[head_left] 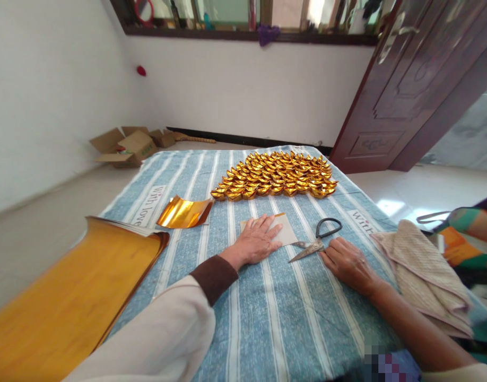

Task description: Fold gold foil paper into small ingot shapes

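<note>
On the blue-and-white tablecloth [251, 329], the left hand [257, 242] is lying flat with fingers spread, closing on nothing and bracing a pale sheet [287, 232] whose far edge is showing a narrow gold strip. The right hand [345, 265] is curling around the near handle of the scissors [315, 245]; the far loop is standing free. The 2 blades are lying apart and pointing toward the sheet, the far tip reaching its near-right corner; contact cannot be confirmed. Judging from this arrangement, the hands are positioning the scissors against the steadied sheet. The next move is probably calling for even left-hand pressure, fingertips clear of both blades, and the sheet's edge between them. Beyond the hands, boat-shaped gold pieces [275, 178] are standing in packed rows. To the left, a curved gold sheet [183, 213] is resting near a stack of larger gold sheets [76, 286].
</note>
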The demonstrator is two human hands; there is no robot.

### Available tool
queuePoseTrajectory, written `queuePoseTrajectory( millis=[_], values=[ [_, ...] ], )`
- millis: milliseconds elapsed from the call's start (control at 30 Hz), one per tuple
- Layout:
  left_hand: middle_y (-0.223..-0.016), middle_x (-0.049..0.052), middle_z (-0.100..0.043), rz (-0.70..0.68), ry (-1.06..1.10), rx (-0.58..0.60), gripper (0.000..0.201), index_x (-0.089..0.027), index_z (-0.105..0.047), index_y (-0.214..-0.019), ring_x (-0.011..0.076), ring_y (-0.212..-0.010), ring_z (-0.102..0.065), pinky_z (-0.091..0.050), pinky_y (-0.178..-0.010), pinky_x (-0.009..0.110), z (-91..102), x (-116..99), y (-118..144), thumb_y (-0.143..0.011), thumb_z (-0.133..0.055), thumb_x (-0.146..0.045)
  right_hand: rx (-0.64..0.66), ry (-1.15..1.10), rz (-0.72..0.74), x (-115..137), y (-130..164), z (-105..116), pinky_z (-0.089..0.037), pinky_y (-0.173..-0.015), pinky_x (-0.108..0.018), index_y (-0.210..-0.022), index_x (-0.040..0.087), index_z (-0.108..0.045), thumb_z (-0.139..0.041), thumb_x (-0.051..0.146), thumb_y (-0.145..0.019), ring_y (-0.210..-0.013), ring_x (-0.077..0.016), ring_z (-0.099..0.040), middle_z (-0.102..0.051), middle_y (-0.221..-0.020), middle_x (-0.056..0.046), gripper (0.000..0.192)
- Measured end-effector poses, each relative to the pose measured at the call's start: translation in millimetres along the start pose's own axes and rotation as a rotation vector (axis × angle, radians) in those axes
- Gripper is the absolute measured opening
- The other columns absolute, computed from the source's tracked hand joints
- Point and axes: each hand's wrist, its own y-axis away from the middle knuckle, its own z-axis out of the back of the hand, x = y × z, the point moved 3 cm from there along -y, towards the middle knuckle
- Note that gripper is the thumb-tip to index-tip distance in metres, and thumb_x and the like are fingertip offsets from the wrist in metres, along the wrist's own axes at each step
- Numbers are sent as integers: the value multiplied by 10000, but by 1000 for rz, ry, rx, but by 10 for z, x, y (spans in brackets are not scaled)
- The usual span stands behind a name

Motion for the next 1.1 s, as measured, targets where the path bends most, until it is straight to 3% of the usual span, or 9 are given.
queuePoseTrajectory(
  millis=[400, 767, 1100],
  values=[
    [-1588, 86, -121, 11, 11, 5, 610, -264, -272, -1481, 306, -1448, -68, -81, -1120, 548, -6, -5, -18, -954, -256, -569, -23, 13, 1, 103, -197, -84, -338, -646, -312, -624, 196, -544, -477, 218, -925, -676, -173, -453, -510, -662, -30, 309],
    [-1589, 90, -111, 14, 33, 16, 605, -259, -270, -1483, 300, -1450, -56, -71, -1119, 550, 7, -26, -12, -961, -223, -560, -19, -15, -17, 152, -38, -4, -338, -649, -310, -616, 200, -532, -484, 205, -922, -666, -170, -449, -496, -650, -26, 310],
    [-1588, 68, -129, 18, 37, 4, 593, -269, -287, -1477, 299, -1448, -71, -82, -1121, 540, 21, -34, -10, -960, -234, -552, -33, -4, -3, 278, -263, -44, -327, -638, -315, -612, 200, -541, -486, 196, -915, -673, -176, -453, -503, -640, -27, 308]
  ],
)
